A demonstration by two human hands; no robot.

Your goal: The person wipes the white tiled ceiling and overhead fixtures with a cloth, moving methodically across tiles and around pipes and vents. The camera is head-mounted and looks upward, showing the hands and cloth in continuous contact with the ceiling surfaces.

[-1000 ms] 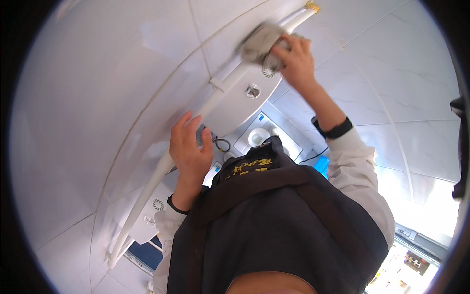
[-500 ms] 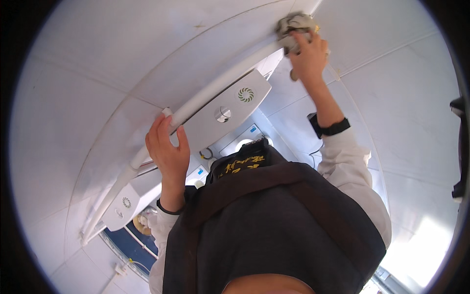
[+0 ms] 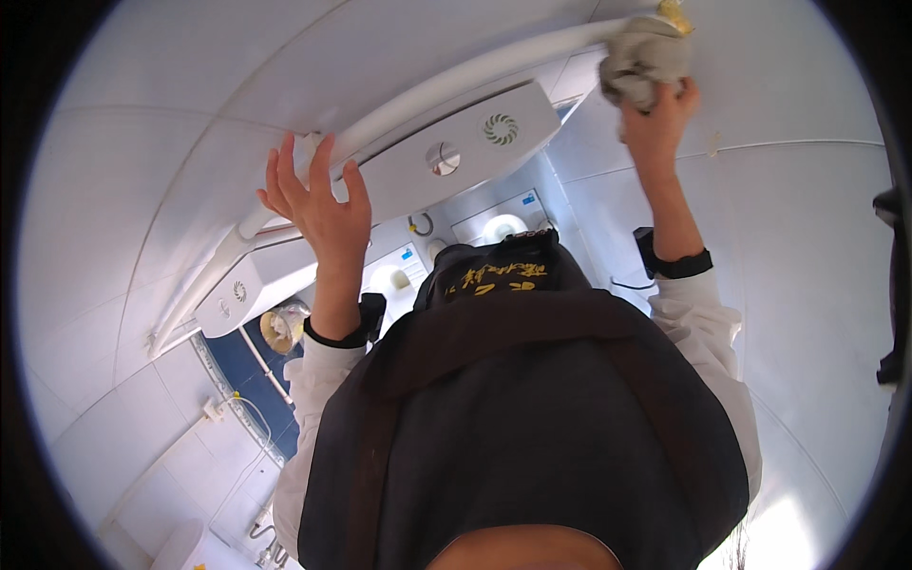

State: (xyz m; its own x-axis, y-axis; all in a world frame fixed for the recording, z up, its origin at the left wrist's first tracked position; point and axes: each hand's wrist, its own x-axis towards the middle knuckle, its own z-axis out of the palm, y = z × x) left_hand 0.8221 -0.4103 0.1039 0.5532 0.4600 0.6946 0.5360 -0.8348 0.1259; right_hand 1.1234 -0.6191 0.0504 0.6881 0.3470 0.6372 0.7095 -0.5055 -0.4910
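My right hand (image 3: 657, 133) grips a crumpled grey cloth (image 3: 648, 59) at the upper right, against the far end of a white pipe (image 3: 475, 74) that runs along the tiled wall. A small yellow piece (image 3: 674, 14) shows just beyond the cloth. Fingers spread and holding nothing, my left hand (image 3: 325, 214) is by the pipe near a white bracket. Whether its fingertips touch the pipe, I cannot tell. Below the pipe is a long white box (image 3: 394, 185) with a round silver button and a green swirl mark.
A second white box (image 3: 220, 306) sits further left under the pipe. Beneath are white fixtures (image 3: 394, 271) with blue labels. At lower left are a round bin (image 3: 278, 331) with paper in it, blue flooring (image 3: 249, 375) and a thin white hose (image 3: 261, 418).
My right hand and the cloth have moved right along the pipe to its end. My left hand's fingers have spread wider. The whole view has shifted, showing more at lower left.
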